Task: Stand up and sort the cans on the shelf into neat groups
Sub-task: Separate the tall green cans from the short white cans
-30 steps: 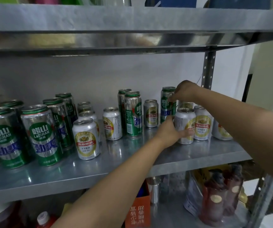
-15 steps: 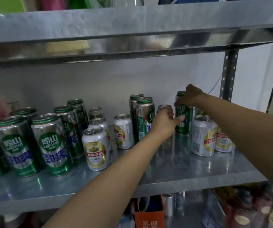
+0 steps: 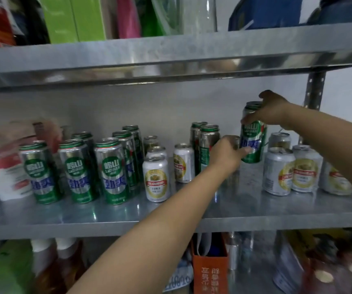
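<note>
Shelf (image 3: 223,209): metal, middle tier. The cans on it stand upright.
Top shelf (image 3: 171,49): metal, carries green, pink and blue boxes and bags.
Green group (image 3: 77,170): tall green cans at the left, three in a front row, more close behind.
Right whites (image 3: 278,170): short white cans at the right end, packed close, two rows deep.
Middle whites (image 3: 156,179): short white cans just right of the green group, loosely spaced, running toward the back.
Green pair (image 3: 208,145): two tall green cans at back centre, one behind the other.
Orange bag (image 3: 210,270): on the tier below, centre.
Held can (image 3: 253,141): tall, green, upright, at the back between green pair and right whites. Cannot tell if its base touches the shelf.
Right hand (image 3: 272,109): on top of held can, fingers curled round its upper part, one digit raised behind the rim.
Left hand (image 3: 228,154): low, in front of green pair, fingers close together, tips at held can's lower body. A bit of silver shows past the knuckles; cannot tell whether it grips anything.
</note>
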Demonstrator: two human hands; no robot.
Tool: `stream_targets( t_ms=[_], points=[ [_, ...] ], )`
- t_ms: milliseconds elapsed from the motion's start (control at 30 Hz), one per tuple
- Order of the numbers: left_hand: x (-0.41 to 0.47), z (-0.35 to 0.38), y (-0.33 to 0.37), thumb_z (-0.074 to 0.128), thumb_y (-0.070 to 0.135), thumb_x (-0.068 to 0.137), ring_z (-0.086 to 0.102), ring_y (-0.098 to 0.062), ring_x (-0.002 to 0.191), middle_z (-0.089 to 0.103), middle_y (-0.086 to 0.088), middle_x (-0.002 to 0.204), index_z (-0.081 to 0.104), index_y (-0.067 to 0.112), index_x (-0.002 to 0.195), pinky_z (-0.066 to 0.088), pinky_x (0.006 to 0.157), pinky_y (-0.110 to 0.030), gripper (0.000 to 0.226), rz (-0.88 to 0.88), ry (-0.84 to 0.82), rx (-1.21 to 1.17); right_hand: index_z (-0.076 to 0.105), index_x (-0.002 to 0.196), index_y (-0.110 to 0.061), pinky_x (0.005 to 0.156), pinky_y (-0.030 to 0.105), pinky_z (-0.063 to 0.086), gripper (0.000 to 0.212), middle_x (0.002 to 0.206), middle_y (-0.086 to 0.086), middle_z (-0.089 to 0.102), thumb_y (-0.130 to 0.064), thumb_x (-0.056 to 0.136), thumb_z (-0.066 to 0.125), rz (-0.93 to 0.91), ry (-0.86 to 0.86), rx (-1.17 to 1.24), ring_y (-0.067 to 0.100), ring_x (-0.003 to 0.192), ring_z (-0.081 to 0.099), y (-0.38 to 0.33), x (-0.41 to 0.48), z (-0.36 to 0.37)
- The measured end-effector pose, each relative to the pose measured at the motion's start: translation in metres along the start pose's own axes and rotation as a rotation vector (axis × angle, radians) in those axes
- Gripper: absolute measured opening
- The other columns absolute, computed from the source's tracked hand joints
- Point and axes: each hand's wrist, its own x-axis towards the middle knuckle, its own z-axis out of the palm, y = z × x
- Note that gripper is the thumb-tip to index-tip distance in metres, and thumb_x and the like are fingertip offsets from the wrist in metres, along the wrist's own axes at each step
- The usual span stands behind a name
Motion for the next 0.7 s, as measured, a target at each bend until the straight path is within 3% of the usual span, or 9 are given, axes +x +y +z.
stream_targets(
  t_ms=[67, 167, 333, 400, 533, 700],
  points=[
    [-0.01, -0.012, 0.007, 0.074, 0.031, 0.084, 0.061, -0.034, 0.11, 0.064, -0.02, 0.119, 0.059, 0.007, 0.111, 0.049, 0.091, -0.041, 0.04, -0.008, 0.015, 0.002, 0.026, 0.148, -0.004, 0.094, 0.042, 0.05, 0.107, 0.142, 0.017, 0.043, -0.03, 0.065, 0.089, -0.02, 0.003, 0.007, 0.035, 0.119, 0.051, -0.018, -0.017, -0.007],
    [-0.022, -0.031, 0.012, 0.072, 0.034, 0.085, 0.053, -0.029, 0.125, 0.054, -0.014, 0.139, 0.046, 0.004, 0.139, 0.045, 0.101, -0.036, 0.067, -0.016, 0.052, 0.011, 0.032, 0.143, -0.003, 0.085, 0.043, 0.054, 0.095, 0.123, 0.016, 0.05, -0.026, 0.069, 0.087, -0.053, -0.041, 0.041, 0.031, 0.1, 0.054, -0.046, -0.043, -0.013],
    [-0.055, -0.07, 0.017, 0.077, 0.039, 0.078, 0.065, -0.022, 0.104, 0.068, -0.004, 0.118, 0.059, 0.013, 0.12, 0.054, 0.091, -0.042, 0.052, 0.047, 0.107, -0.076, 0.039, 0.138, -0.006, 0.07, 0.033, 0.052, 0.086, 0.095, 0.006, 0.057, -0.026, 0.069, 0.086, -0.139, -0.131, 0.114, 0.019, 0.081, 0.06, -0.091, -0.083, -0.014],
    [-0.072, -0.091, 0.02, 0.079, 0.041, 0.074, 0.065, -0.02, 0.103, 0.068, -0.003, 0.117, 0.058, 0.015, 0.12, 0.055, 0.09, -0.041, 0.056, 0.059, 0.141, -0.095, 0.04, 0.137, -0.006, 0.072, 0.034, 0.055, 0.087, 0.097, 0.008, 0.061, -0.028, 0.067, 0.087, -0.188, -0.166, 0.136, 0.02, 0.083, 0.064, -0.113, -0.095, -0.011],
    [-0.105, -0.144, 0.015, 0.081, 0.045, 0.071, 0.066, -0.018, 0.099, 0.069, 0.002, 0.112, 0.059, 0.018, 0.117, 0.055, 0.089, -0.042, 0.058, 0.039, 0.214, -0.076, 0.053, 0.118, -0.002, 0.085, 0.042, 0.057, 0.069, 0.095, 0.012, 0.068, -0.031, 0.066, 0.087, -0.285, -0.25, 0.147, 0.026, 0.087, 0.069, -0.16, -0.118, 0.008],
    [-0.15, -0.209, -0.004, 0.082, 0.051, 0.066, 0.066, -0.014, 0.095, 0.069, 0.008, 0.106, 0.059, 0.025, 0.109, 0.056, 0.086, -0.041, 0.056, -0.047, 0.329, 0.062, 0.055, 0.115, -0.01, 0.08, 0.039, 0.058, 0.059, 0.102, 0.013, 0.069, -0.028, 0.069, 0.086, -0.407, -0.37, 0.193, 0.029, 0.095, 0.068, -0.213, -0.145, 0.049]
  ],
)
